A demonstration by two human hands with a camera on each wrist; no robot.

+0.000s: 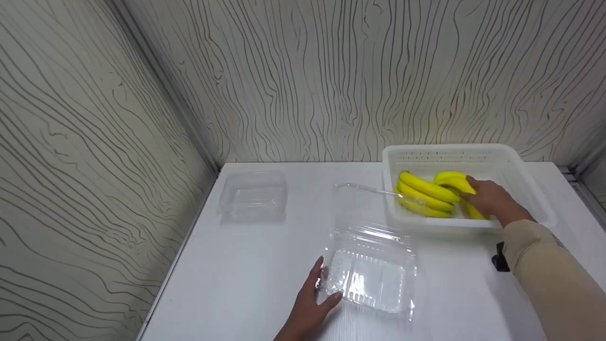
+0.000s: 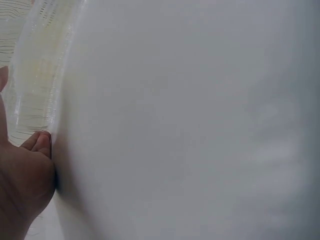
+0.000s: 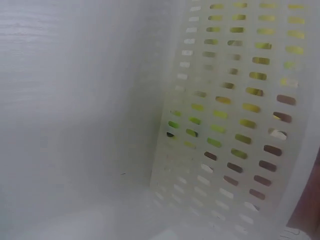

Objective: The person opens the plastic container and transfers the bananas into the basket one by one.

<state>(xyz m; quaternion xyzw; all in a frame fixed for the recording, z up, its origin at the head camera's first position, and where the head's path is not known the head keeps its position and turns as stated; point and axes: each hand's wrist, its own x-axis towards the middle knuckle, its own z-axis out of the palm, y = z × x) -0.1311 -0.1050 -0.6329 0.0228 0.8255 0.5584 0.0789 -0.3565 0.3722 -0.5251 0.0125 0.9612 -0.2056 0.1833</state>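
Note:
My left hand (image 1: 310, 303) rests at the near left corner of a clear plastic clamshell container (image 1: 378, 310), its thumb at the front edge and fingers along the left side. The container stands with its lid raised toward the back. In the left wrist view, the hand (image 2: 25, 175) shows at the left edge. My right hand (image 1: 494, 201) reaches into a white basket (image 1: 525, 184) and grips a bunch of bananas (image 1: 452, 180), fingers over its top. Another bunch of bananas (image 1: 426, 194) lies left of it in the basket.
A second clear plastic container (image 1: 254, 196) stands at the back left of the white table (image 1: 246, 274). Patterned panels (image 1: 303, 85) rise behind and on the left. The basket's slotted wall (image 3: 225, 115) fills much of the right wrist view, yellow showing through its slots.

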